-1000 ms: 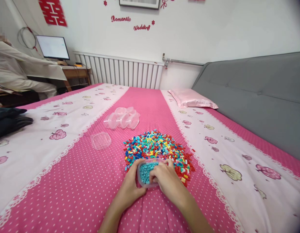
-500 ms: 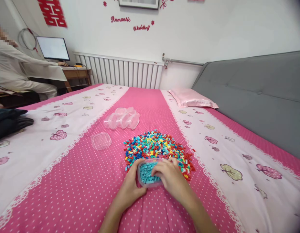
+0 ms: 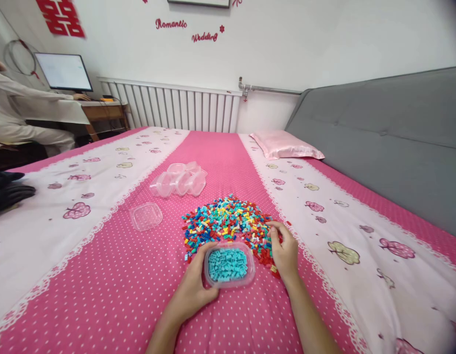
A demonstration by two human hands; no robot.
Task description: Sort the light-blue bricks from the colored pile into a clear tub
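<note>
A small clear plastic box (image 3: 228, 265) filled with teal pieces sits on the pink bed cover, at the near edge of a pile of small coloured bricks (image 3: 228, 222). My left hand (image 3: 193, 290) curls round the box's left side and holds it. My right hand (image 3: 284, 249) has its fingers bent down into the right side of the pile; whether they hold a piece is hidden.
A loose clear lid (image 3: 146, 216) lies left of the pile. Several empty clear boxes (image 3: 179, 178) cluster behind it. A pink pillow (image 3: 285, 145) lies by the grey headboard (image 3: 383, 132). Another person sits at a desk with a monitor (image 3: 63, 72) at the far left. Dark cloth (image 3: 9, 189) lies on the bed's left edge.
My right hand has left the top of the teal-filled box and moved right into the brick pile. The left hand still holds the box. The view shifted slightly.
</note>
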